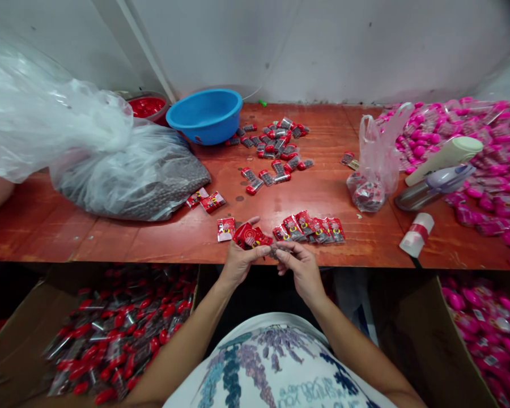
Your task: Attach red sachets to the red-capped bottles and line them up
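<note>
Hands (238, 260) with red packets (247, 234) between

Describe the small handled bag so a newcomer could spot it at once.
On the red-brown table, find the big pink heap at right. Just left of it, beside the lavender-topped container, is the small plastic bag. Unlike its neighbours, it is see-through with two upright handles.

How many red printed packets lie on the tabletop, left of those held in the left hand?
3 visible: two, the first packet and second packet, beside the clear plastic bag; the third packet near the left hand. Others may be hidden.
</note>
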A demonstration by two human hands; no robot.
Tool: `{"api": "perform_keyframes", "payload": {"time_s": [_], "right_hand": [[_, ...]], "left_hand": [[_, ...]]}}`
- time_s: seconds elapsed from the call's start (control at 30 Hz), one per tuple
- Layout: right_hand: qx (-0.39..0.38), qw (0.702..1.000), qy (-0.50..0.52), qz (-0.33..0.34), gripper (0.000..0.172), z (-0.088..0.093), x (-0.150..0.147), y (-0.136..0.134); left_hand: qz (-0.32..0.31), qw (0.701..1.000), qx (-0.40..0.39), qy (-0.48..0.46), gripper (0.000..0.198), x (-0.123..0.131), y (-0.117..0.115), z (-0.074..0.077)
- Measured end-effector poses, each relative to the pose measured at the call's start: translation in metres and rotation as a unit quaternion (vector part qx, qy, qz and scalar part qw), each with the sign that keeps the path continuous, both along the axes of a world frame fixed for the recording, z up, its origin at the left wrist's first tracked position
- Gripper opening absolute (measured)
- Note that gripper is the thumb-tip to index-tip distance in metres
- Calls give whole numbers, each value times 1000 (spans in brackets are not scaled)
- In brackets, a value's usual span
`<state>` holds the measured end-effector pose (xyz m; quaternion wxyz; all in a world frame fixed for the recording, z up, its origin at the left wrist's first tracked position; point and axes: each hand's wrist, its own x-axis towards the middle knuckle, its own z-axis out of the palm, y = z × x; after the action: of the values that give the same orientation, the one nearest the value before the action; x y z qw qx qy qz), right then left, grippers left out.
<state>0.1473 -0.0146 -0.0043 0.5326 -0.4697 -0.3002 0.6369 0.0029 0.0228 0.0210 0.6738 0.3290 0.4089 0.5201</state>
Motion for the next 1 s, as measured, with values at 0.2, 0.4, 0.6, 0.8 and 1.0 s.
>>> {"api": "perform_keyframes", "payload": {"time_s": [0.2, 0.4, 0.6, 0.8, 1.0], "right_hand": [[55, 997, -50, -30, 25, -4, -8, -3], [90, 987, -115, -64, 23, -12, -12, -2], [5, 999, 31, -39, 27, -8, -9, 5], [41, 998, -20, -45, 28, -9, -9, 6], [59, 994, -51, -71, 28, -9, -10, 5]], "left_hand": [[39, 998, -24, 31, 65, 7, -1, -3], [42, 998, -31, 39, 42, 11, 1, -6], [71, 997, -40, 13, 29, 14, 2, -3], [91, 994, -49, 45, 27, 16, -1, -3], [88, 993, -47, 57, 26, 17, -1, -6]]}}
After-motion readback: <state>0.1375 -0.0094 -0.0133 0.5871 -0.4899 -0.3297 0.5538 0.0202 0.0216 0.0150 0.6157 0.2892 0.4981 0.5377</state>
